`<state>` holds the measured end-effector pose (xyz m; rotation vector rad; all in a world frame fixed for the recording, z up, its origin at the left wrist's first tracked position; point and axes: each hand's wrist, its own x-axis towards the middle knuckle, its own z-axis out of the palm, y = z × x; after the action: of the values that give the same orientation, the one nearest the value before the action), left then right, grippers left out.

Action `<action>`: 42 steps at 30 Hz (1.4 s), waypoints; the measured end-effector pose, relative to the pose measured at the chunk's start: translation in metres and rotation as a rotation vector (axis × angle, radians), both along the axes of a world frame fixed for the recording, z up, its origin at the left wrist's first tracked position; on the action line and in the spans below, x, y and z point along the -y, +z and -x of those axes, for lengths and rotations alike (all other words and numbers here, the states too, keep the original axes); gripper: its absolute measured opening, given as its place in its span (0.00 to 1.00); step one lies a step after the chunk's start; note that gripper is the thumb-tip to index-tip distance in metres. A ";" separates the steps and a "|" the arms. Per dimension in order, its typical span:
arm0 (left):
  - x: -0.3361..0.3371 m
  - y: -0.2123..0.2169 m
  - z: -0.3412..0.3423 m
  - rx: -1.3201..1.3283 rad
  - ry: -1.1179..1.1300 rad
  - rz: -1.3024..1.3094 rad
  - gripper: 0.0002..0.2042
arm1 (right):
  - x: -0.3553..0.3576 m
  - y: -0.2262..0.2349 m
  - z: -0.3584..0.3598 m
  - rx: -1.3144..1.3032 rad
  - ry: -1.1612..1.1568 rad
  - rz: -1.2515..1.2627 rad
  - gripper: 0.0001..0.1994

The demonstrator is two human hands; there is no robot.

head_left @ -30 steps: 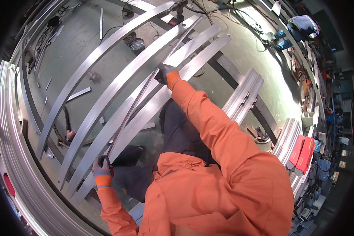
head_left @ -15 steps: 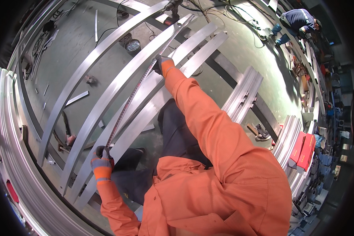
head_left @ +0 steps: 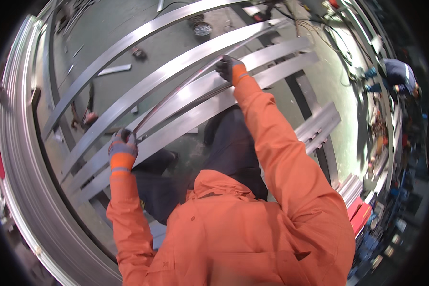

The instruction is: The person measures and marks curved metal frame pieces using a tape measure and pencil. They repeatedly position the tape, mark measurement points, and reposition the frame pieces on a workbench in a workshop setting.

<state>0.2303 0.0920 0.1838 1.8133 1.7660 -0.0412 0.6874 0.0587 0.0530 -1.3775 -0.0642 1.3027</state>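
While my left fingers (head_left: 125,135) grasp the measuring tape (head_left: 167,98) at my view's nine o'clock, right fingers (head_left: 223,66) pinch it at twelve.

The tape measure (head_left: 177,89) runs from the left hand (head_left: 123,145) past the right hand (head_left: 231,69), over flat metal bars (head_left: 200,52). Long profiles (head_left: 21,119) lie left; a bucket (head_left: 203,37) stands between the two farthest bars.

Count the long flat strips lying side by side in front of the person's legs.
4: the far strip, the second strip just inside it, the third strip next, and the near strip closest to the legs. More could be hidden beneath them.
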 end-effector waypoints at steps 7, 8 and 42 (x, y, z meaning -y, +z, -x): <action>-0.060 -0.029 0.091 -0.481 0.040 -0.202 0.20 | 0.023 0.007 0.153 -0.145 0.474 0.241 0.18; -0.074 -0.031 0.109 -0.511 0.059 -0.104 0.21 | 0.027 -0.004 0.171 -0.169 0.532 0.229 0.19; -0.210 -0.137 0.214 -0.650 0.251 0.045 0.23 | 0.008 -0.010 0.256 -0.017 0.522 0.423 0.15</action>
<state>0.0158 0.3017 0.0468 1.6343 2.3956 -0.6253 0.4314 0.0508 0.0429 -1.7823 -0.1505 1.8362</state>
